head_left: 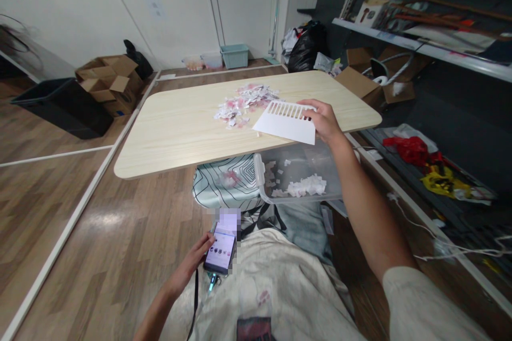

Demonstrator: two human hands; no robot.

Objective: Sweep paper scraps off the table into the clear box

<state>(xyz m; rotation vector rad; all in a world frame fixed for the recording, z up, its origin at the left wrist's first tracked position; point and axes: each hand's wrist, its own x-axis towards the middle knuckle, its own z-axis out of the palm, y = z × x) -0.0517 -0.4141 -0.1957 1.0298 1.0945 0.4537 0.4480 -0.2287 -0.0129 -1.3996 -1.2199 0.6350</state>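
Note:
My right hand (325, 120) is closed on the right end of a flat white sheet with a row of slots (285, 123), its fingers hooked at the slotted edge. The sheet lies at the near edge of the pale wooden table (172, 133), beside a pile of white and pink paper scraps (250, 100). Low by my lap, my left hand (202, 248) grips the left side of a phone (220, 248) with a lit screen. A fingertip rests on the glass; the other fingers are partly hidden. A small key ring (214, 281) hangs below the phone.
Under the table's near edge sits a clear plastic bin (260, 173) with white scraps (308, 185). Left of it is a patterned stool or cushion (206, 186). A black bin (60, 106) and cardboard boxes (110, 82) stand left; a loaded shelf (420, 45) is right.

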